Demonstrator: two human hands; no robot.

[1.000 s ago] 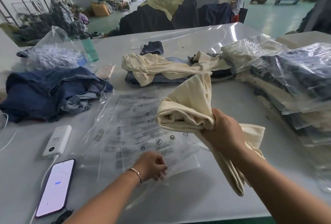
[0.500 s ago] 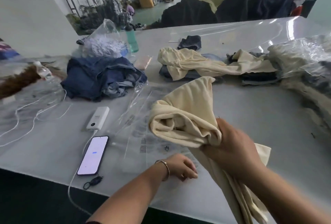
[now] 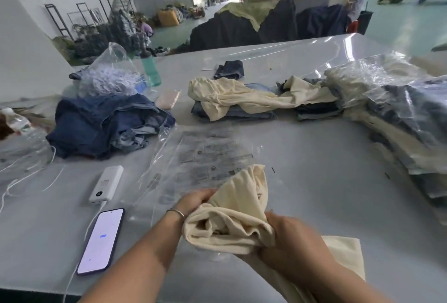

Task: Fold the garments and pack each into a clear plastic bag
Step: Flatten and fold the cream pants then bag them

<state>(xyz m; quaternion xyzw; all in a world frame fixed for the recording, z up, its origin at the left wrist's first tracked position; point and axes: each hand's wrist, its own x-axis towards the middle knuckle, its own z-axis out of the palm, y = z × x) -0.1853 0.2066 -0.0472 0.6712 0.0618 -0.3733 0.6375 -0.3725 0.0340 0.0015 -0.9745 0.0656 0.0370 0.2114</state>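
with both hands' fingers curled round the bunched cream garment [image 3: 232,225], its loose folds could snag the clear bag's [image 3: 205,157] mouth and unravel.

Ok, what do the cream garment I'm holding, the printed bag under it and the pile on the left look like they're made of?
Cream garment: soft matte knit, probably cotton jersey; it bunches in limp folds with a faintly fuzzy surface.
Printed bag: thin clear plastic film, glossy; the table shows through and it wrinkles with glints.
Blue pile: likely denim; dull, heavier creases and paler faded patches.
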